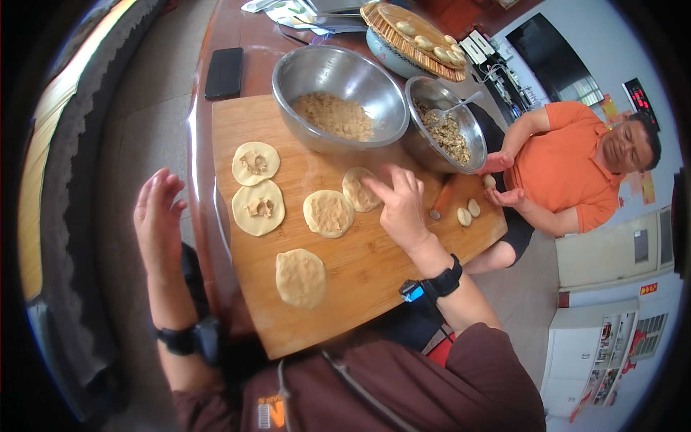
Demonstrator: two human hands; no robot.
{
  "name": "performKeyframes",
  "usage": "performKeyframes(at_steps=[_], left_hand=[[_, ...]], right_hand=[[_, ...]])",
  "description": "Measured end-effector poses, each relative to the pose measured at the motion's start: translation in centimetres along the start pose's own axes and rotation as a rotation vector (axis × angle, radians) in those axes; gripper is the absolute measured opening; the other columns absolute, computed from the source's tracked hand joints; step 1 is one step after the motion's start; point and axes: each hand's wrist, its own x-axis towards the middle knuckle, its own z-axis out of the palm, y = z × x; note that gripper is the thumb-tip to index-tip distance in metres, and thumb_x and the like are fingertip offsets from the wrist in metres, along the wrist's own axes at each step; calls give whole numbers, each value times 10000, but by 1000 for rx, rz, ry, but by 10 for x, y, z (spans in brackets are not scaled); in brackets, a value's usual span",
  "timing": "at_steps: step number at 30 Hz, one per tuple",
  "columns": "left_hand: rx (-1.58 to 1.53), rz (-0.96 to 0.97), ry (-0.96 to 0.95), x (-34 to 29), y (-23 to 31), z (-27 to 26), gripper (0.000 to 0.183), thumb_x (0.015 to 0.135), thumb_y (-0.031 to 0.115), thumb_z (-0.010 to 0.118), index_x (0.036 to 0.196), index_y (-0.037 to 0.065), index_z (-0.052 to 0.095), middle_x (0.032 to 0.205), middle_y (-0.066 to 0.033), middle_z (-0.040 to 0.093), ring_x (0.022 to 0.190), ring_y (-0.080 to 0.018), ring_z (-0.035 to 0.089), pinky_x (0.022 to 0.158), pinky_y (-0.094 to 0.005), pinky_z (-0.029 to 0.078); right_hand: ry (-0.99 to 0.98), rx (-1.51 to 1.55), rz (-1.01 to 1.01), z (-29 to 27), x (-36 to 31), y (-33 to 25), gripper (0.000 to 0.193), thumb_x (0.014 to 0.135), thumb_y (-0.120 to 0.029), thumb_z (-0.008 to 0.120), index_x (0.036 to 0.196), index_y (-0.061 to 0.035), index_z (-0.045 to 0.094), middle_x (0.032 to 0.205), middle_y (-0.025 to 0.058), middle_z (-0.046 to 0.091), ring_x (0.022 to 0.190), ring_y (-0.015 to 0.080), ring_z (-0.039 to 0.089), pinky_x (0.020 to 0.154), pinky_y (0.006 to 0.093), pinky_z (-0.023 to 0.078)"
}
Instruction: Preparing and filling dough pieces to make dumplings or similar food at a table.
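**Filling apparently being spread on a dough round by the right hand**

Near the close edge of the wooden board (360, 288), which is borne by the table (232, 32), a bumpy dough round (301, 279) is placed. Beyond it, nearer the board's middle, a second round (329, 213) is seen coated with filling.

The left hand (160, 212) is held up outside the board's left edge, fingers loosely curled and apart, with nothing gripped. By the right hand (403, 212) nothing is clamped either: its index finger is stretched out over a third round (361, 189), just beyond the coated one; contact seems likely. Spreading is judged to be the step in hand; for the next move, light, even pressure out toward the rim would be called for.

Along the board's left edge, two touching rounds (255, 163) (258, 207) are topped with clumps not yet spread. At the far edge a steel bowl (335, 115) of crumbly filling is set. Toward the far right corner a smaller bowl (464, 155) is placed, and past the right edge a small dough piece (489, 181) is held by a co-worker (568, 173).
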Motion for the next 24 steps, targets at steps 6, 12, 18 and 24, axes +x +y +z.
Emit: performKeyframes(at_steps=[6, 12, 18, 24], left_hand=[[3, 3, 58, -2, 4, 0, 230, 932, 193, 521, 1097, 47, 585, 955, -35, 632, 880, -118, 590, 695, -238, 448], [-39, -4, 8, 0, 5, 3, 226, 932, 183, 518, 1090, 35, 584, 957, -40, 631, 883, -124, 590, 696, -246, 448], [-21, -19, -7, -2, 6, 5, 210, 931, 165, 513, 1084, 39, 584, 951, -38, 632, 874, -132, 599, 678, -246, 451], [90, 52, 31, -23, 14, -4, 193, 918, 150, 541, 1057, 19, 571, 888, -53, 629, 828, -135, 599, 652, -246, 458]], right_hand=[[-110, 25, 42, 9, 7, -2, 446, 692, 29, 530, 1088, -136, 648, 1231, 163, 506, 1069, 311, 467, 897, 429, 334], [-100, -55, 23, 6, -19, 0, 457, 675, 58, 525, 1087, -103, 640, 1266, 165, 478, 1171, 324, 417, 934, 437, 312], [33, 118, 38, -6, -18, -11, 412, 658, 89, 513, 1031, -40, 632, 1201, 162, 518, 1144, 323, 448, 925, 424, 327], [227, 507, 179, -10, -48, -66, 251, 713, 53, 585, 937, -46, 640, 904, 104, 598, 871, 275, 570, 764, 364, 442]])
